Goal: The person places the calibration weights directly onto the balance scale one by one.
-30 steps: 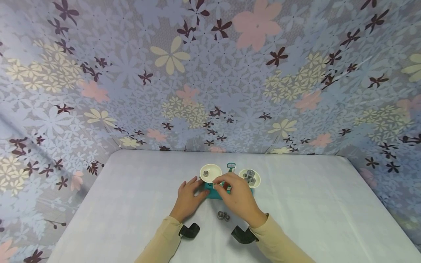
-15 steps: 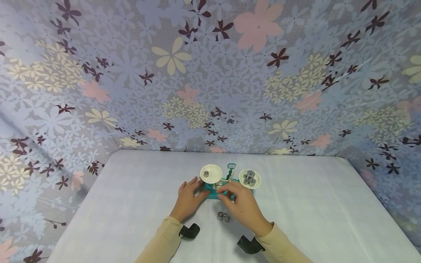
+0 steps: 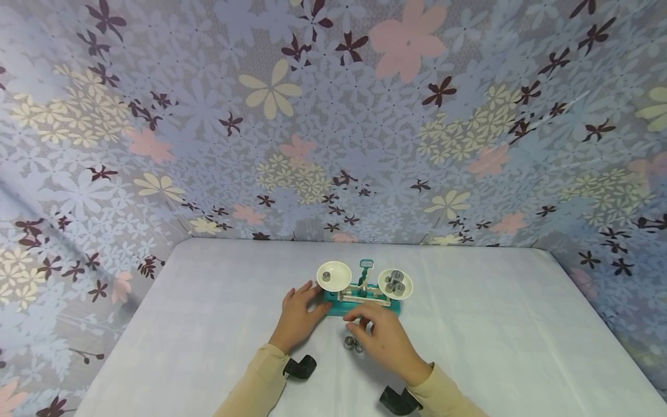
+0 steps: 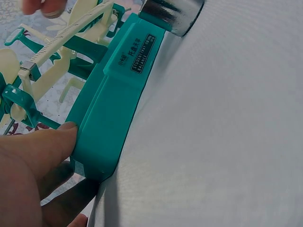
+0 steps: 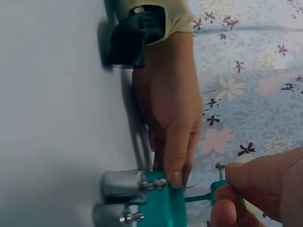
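A teal student tray balance (image 3: 337, 308) stands on the table, with a white left pan (image 3: 341, 284) and a white right pan (image 3: 409, 284). One metal weight (image 3: 326, 276) lies in the left pan; several weights (image 3: 395, 278) crowd the right one. My left hand (image 3: 296, 318) grips the left end of the balance's base, its thumb (image 4: 64, 137) on the front edge. In front of the base hovers my right hand (image 3: 388, 341), fingers loosely bent, thumb and index apart, nothing visible between them. Just beside its thumb are metal weights (image 3: 350, 343) on the table.
A white cloth covers the table (image 3: 234, 278). Behind it rises a flowered backdrop (image 3: 333, 145). A black wrist-worn device (image 3: 300, 367) sits at the left cuff, another black device (image 3: 398, 399) at the right. The balance's pointer scale (image 3: 367, 263) stands up between the pans.
My right hand has drawn back from the left end of the beam toward me, uncovering the beam and passing to the table weights. My left hand stays at the base.
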`<state>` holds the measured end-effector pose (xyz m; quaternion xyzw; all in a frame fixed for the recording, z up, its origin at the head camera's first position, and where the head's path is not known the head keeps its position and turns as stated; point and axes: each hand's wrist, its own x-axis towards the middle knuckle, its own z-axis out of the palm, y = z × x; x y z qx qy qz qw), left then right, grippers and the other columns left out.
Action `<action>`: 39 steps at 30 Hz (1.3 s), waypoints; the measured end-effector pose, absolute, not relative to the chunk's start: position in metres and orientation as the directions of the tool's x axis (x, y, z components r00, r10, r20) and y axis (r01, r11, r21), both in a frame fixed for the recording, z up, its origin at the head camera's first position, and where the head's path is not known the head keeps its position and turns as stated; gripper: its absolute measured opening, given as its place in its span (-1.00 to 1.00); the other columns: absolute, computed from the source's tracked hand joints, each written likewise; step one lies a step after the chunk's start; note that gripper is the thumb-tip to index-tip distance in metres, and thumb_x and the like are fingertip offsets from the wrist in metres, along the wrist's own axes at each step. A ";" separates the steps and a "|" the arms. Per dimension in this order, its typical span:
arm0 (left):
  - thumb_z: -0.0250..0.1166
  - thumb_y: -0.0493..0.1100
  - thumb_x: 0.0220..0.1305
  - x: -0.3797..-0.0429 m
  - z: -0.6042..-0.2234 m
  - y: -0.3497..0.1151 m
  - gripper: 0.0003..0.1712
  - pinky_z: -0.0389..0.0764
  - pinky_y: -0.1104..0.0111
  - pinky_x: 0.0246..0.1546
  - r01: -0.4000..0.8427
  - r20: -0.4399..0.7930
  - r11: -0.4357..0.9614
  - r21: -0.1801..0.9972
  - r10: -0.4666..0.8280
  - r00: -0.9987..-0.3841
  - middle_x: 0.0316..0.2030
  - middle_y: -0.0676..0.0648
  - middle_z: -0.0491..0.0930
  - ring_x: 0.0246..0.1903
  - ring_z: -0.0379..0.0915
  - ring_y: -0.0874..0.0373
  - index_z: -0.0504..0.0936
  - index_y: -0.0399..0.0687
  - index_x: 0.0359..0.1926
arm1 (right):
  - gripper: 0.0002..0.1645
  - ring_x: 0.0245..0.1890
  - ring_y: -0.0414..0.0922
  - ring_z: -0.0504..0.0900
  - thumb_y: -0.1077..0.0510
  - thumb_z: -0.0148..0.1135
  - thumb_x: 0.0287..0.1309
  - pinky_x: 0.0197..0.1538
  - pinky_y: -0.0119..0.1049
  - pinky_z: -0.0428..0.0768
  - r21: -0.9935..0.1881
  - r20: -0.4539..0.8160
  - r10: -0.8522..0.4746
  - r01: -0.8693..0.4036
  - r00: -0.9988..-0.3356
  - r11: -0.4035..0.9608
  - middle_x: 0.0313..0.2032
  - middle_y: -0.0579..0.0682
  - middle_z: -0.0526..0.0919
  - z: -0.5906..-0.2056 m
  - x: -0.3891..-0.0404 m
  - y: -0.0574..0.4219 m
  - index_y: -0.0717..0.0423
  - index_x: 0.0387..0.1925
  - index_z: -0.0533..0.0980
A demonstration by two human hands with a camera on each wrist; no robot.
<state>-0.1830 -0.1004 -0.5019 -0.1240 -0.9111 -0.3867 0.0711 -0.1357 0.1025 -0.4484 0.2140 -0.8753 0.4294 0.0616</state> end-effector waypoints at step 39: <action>0.20 0.12 0.21 -0.183 -0.503 -0.100 -0.42 -0.10 0.00 0.33 0.267 0.203 0.669 0.694 0.173 -0.964 0.14 -0.02 0.48 0.28 0.17 0.03 0.48 -0.08 0.17 | -0.91 -0.49 -0.35 0.45 0.16 0.33 0.04 -0.45 -0.45 0.48 -0.732 0.115 -0.428 -0.368 -0.896 0.574 -0.38 -0.27 0.56 -0.470 -0.133 0.111 -0.09 -0.36 0.62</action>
